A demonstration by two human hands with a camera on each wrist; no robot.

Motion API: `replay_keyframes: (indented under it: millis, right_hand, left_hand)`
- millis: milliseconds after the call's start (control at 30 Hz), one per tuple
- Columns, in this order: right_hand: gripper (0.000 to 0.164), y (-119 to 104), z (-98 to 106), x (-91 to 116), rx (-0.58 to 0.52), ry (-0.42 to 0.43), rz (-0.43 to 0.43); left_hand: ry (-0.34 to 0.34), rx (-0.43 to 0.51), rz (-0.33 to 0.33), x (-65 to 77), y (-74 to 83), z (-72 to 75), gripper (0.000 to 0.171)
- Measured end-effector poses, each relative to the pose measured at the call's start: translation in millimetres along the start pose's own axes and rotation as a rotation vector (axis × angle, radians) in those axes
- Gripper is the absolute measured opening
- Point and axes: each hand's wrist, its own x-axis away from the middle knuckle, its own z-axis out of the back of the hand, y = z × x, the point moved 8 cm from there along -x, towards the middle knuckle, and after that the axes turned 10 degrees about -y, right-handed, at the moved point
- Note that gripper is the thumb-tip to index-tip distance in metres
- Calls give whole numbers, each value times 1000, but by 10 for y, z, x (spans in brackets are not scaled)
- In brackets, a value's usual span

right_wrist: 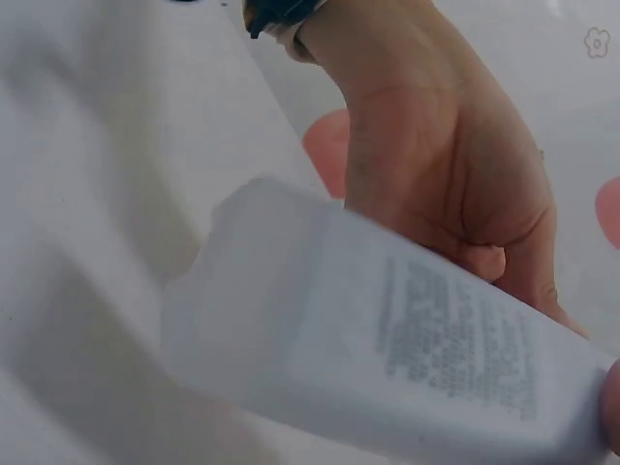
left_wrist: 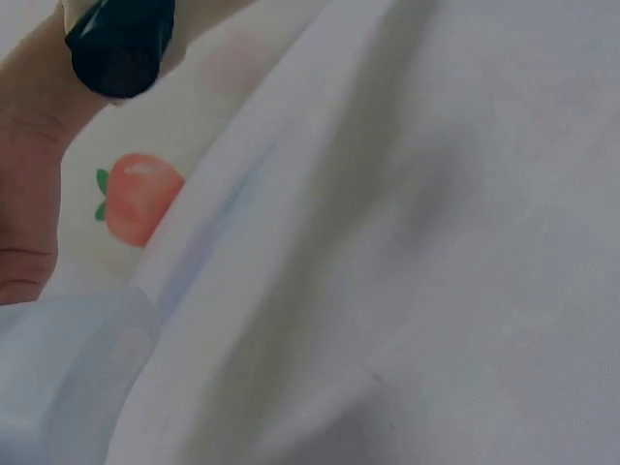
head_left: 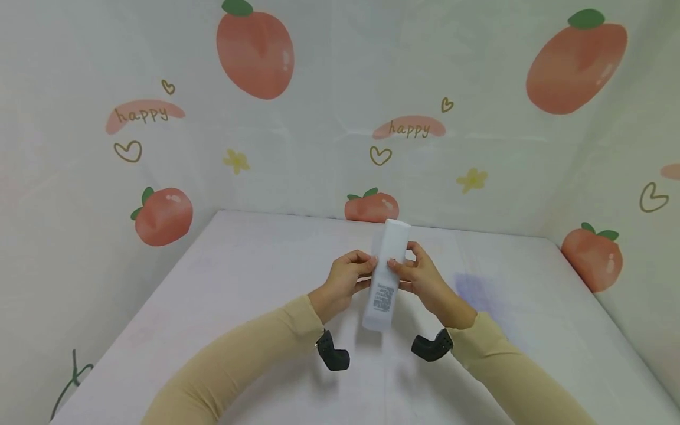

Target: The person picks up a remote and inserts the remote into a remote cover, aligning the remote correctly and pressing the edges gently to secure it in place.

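A long white container (head_left: 392,248) with flat sides is held up over the table, leaning with its top to the right. Small dark print covers part of its lower front; in the right wrist view this printed container (right_wrist: 455,339) ends in a paler, frosted section with a notched edge. My left hand (head_left: 342,274) pinches its left edge between thumb and fingers. With the thumb across the front and fingers behind, my right hand (head_left: 422,277) grips the right side. Only one end of the container (left_wrist: 68,378) shows in the left wrist view.
A white-covered table (head_left: 255,260) spreads beneath the hands, with a faint purple stain (head_left: 475,292) to the right. Behind it hangs a pale cloth backdrop (head_left: 319,147) printed with fruit, hearts and lettering. Black wrist cameras sit below both hands.
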Motion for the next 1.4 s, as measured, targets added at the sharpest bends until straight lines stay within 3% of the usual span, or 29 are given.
replay_keyframes:
  millis: [133,367,533,700,867,967,1067,1167,1267,1400]
  right_hand:
    - [54,-56,-24,1,83,16,12]
    - [56,-99,-103,-3,187,17,28]
    - [55,-77,-196,-55,244,7,-4]
    - [55,-110,-216,-74,267,6,-6]
    - [56,-123,-123,-65,187,16,-30]
    - [54,-120,-49,-67,116,25,-22]
    - [52,-111,-15,-68,83,11,-4]
    - [53,-78,-17,-67,79,-19,-7]
    - [57,-40,-27,-69,108,-42,-9]
    - [71,16,-24,-65,118,-48,-7]
  left_hand:
    - [65,35,-14,-10,23,7,18]
    - [158,-31,21,-56,131,38,8]
    - [209,-28,63,-112,195,98,7]
    - [223,-25,57,-123,257,104,8]
    - [177,33,83,-30,204,20,11]
    - [113,32,40,1,225,-39,19]
    - [37,-59,-43,3,290,-65,29]
    - [-30,-165,-82,3,307,-63,38]
    - [-78,-260,-60,-5,260,-55,39]
    - [-89,-351,-28,-16,202,-35,42]
